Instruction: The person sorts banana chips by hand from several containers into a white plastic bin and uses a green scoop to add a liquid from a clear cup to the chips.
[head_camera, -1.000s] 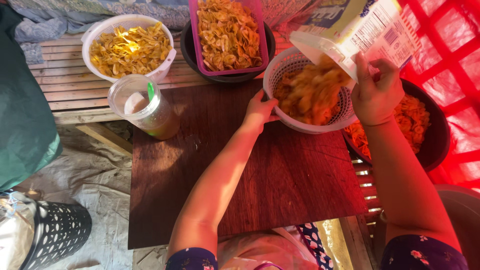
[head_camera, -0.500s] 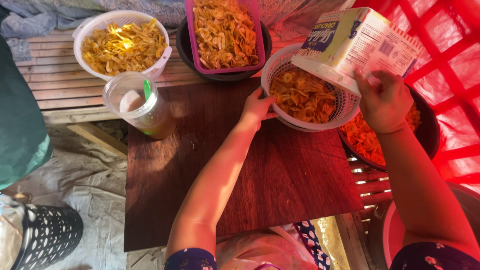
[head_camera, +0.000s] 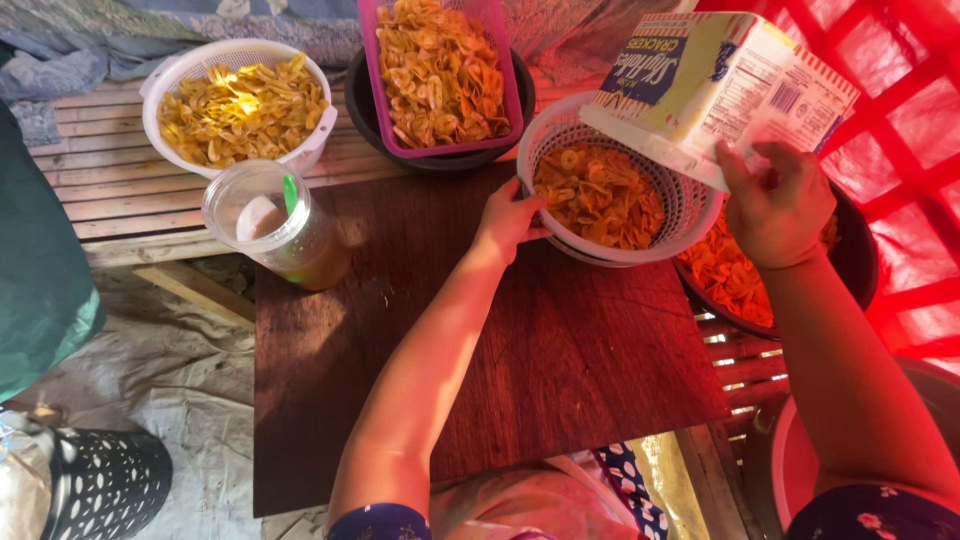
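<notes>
My left hand (head_camera: 510, 220) grips the near rim of a round white basket (head_camera: 690, 205) that holds fried chips. My right hand (head_camera: 775, 205) holds a large rectangular tub (head_camera: 715, 85), white and yellow with a printed label, tilted mouth-down over the basket's far right side. The basket rests on a dark wooden board (head_camera: 480, 360), partly over a black bowl (head_camera: 850, 265) of orange chips.
A white colander of yellow chips (head_camera: 235, 100) sits far left on slatted wood. A pink basket of chips (head_camera: 440, 65) lies in a dark bowl. A clear plastic jar (head_camera: 275, 225) stands at the board's corner. A black perforated bin (head_camera: 100, 485) is on the ground.
The tub has tipped up and away from the basket after chips poured in. The chips lie settled in the basket. My left hand stays on the rim.
</notes>
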